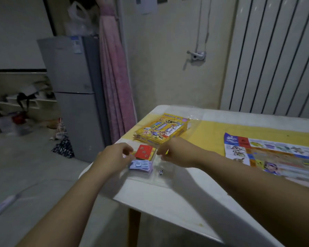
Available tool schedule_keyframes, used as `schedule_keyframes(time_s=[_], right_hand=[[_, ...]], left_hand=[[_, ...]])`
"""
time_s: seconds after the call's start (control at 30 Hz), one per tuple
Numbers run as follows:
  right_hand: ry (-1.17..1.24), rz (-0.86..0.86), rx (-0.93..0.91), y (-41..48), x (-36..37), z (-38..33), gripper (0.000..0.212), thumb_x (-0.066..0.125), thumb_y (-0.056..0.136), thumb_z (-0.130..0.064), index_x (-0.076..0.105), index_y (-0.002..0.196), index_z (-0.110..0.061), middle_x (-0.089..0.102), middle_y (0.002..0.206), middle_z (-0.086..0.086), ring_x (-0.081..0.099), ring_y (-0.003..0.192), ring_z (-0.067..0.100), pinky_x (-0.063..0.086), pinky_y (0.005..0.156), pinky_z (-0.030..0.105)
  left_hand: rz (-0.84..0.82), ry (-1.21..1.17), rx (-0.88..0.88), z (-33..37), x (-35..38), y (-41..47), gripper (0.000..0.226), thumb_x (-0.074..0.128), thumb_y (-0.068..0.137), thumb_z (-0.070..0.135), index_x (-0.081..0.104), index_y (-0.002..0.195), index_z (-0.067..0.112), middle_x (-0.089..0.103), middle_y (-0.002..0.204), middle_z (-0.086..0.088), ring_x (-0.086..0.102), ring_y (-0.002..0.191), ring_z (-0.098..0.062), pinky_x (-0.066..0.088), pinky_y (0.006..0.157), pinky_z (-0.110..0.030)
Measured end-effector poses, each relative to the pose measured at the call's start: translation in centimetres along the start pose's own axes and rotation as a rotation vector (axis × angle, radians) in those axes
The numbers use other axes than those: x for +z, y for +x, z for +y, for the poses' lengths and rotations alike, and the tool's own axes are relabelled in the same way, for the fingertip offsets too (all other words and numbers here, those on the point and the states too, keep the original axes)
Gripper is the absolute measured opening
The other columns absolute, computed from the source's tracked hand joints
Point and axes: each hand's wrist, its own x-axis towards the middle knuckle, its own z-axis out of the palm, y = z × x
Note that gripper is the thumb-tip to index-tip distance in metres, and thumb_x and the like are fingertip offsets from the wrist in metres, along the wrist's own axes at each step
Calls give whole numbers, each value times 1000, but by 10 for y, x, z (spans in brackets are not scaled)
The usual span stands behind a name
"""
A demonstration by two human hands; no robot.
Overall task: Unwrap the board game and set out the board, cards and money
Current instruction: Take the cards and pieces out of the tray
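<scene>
Plastic bag [165, 177], clear, lies flat at the near-left corner of the white table [168, 202]. Within its outline: 1 stack of red-topped cards [144, 152], paper money [141, 165] in blue and purple just in front of it, and 1 white die [161, 172] right of the money. Left hand [114, 155] and right hand [175, 154], fingers curled, each pinch the bag, 1 on either side of the cards. Yellow game box [161, 129] sits just behind. Board [278, 157] lies unfolded to the right.
</scene>
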Motion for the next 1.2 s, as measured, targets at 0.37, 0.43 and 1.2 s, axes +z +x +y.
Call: schedule_keyframes(time_s=[0.37,0.43,1.2], right_hand=[[-160,-177,-101,27,8,-33,22,58,88,-25,73,96,-11,68,97,11,61,90,29,53,75,39],[-214,-197,-64,30,15,-34,23,60,86,-29,74,97,-14,69,95,8,62,86,28,53,72,36],[-531,-487,-344,67,6,-59,61,76,77,-23,51,132,-22,62,109,3,54,98,24,32,70,23]], left_hand=[[-204,113,40,8,0,7,14,69,79,35,58,86,29,62,96,7,56,90,-11,45,76,-27],[-207,110,-5,10,-2,9,14,70,76,32,59,83,29,63,94,8,59,89,-12,47,75,-26],[-296,127,3,-8,-10,12,13,59,83,25,71,83,19,70,93,-4,64,90,-20,49,76,-29]])
